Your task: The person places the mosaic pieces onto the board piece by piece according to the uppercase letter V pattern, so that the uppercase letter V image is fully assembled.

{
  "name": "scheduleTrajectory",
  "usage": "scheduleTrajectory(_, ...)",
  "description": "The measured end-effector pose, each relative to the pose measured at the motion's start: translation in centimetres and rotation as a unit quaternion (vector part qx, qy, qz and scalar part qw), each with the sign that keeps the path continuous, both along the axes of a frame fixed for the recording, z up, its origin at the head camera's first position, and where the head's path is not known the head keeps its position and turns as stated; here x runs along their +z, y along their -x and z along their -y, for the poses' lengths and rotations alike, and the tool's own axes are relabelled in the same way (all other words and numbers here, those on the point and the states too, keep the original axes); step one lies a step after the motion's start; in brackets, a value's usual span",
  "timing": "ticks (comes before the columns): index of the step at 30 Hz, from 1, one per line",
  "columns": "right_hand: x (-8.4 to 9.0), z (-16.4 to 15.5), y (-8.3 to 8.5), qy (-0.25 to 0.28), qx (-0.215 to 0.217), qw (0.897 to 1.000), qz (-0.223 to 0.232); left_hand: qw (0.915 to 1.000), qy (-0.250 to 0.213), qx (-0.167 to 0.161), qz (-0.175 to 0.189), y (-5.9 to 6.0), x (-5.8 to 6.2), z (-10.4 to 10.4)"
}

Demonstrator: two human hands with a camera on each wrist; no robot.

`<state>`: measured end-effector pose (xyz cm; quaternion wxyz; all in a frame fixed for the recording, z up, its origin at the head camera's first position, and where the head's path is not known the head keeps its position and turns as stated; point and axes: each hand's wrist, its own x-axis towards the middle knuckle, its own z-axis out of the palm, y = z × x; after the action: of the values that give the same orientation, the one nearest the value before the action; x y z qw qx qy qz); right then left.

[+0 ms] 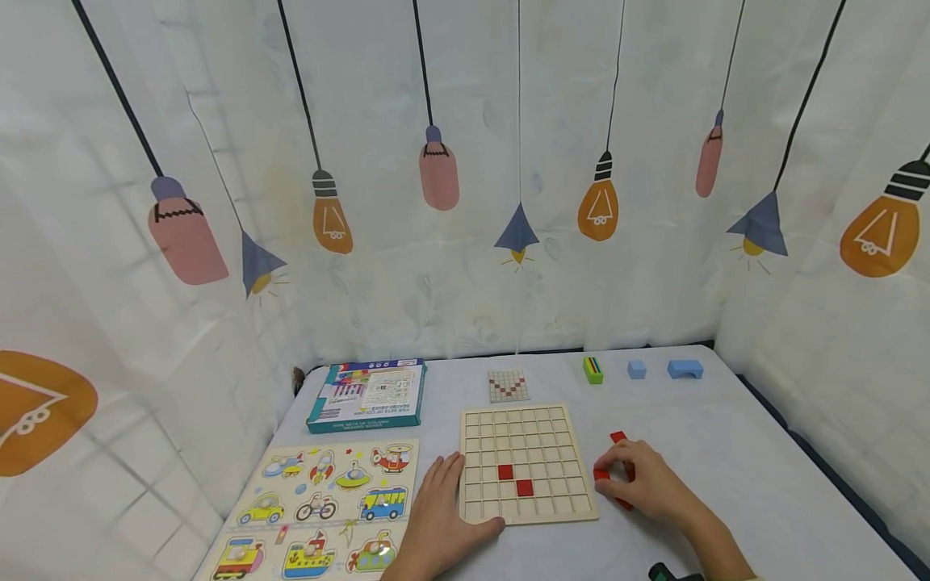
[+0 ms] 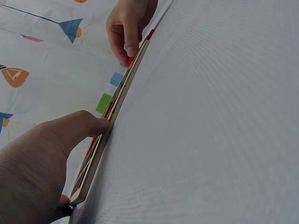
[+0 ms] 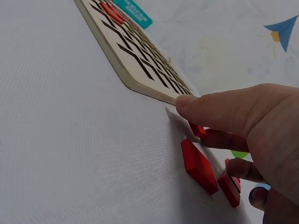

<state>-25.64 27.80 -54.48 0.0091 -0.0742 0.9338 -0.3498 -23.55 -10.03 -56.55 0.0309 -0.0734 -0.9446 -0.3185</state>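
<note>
A wooden grid board lies on the white table, with two red square tiles in its cells. My left hand rests at its near-left corner, fingers stretched along the left edge and thumb on the near edge. To the right of the board, my right hand pinches a red square tile between thumb and index finger, close to the board's corner. Beneath and behind that hand lie more loose red tiles, partly hidden by the fingers in the head view.
A small pattern card lies beyond the board. A picture puzzle board and a teal box are at left. Farther right sit a green striped block, a blue cube and a blue arch block. A dark object shows at the bottom edge.
</note>
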Motion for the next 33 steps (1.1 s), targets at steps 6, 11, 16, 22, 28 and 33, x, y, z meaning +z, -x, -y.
scheduleTrajectory(6, 0.2, 0.3, 0.0, 0.001, -0.013, 1.0, 0.003, 1.0, 0.003, 0.0, 0.001, 0.0, 0.0, 0.0)
scheduleTrajectory(11, 0.3, 0.8, 0.3, 0.005, -0.013, 1.0, -0.01, 1.0, 0.004, 0.001, 0.005, 0.0, 0.0, 0.0)
scheduleTrajectory(16, 0.5, 1.5, 0.6, 0.002, -0.005, 1.0, -0.031, 0.9999, 0.003, 0.003, 0.01, -0.1, 0.1, 0.0)
scheduleTrajectory(22, 1.1, 2.9, 0.8, 0.012, 0.005, 1.0, -0.026, 1.0, 0.0, 0.004, 0.008, -0.1, 0.3, 0.0)
scheduleTrajectory(28, 1.5, 4.2, 1.1, 0.016, 0.028, 0.999, -0.04, 1.0, 0.0, 0.006, 0.007, -0.1, 0.3, 0.0)
scheduleTrajectory(33, 1.5, 5.2, 1.3, 0.018, 0.028, 0.999, -0.039, 1.0, -0.001, 0.004, 0.009, -0.1, 0.3, -0.1)
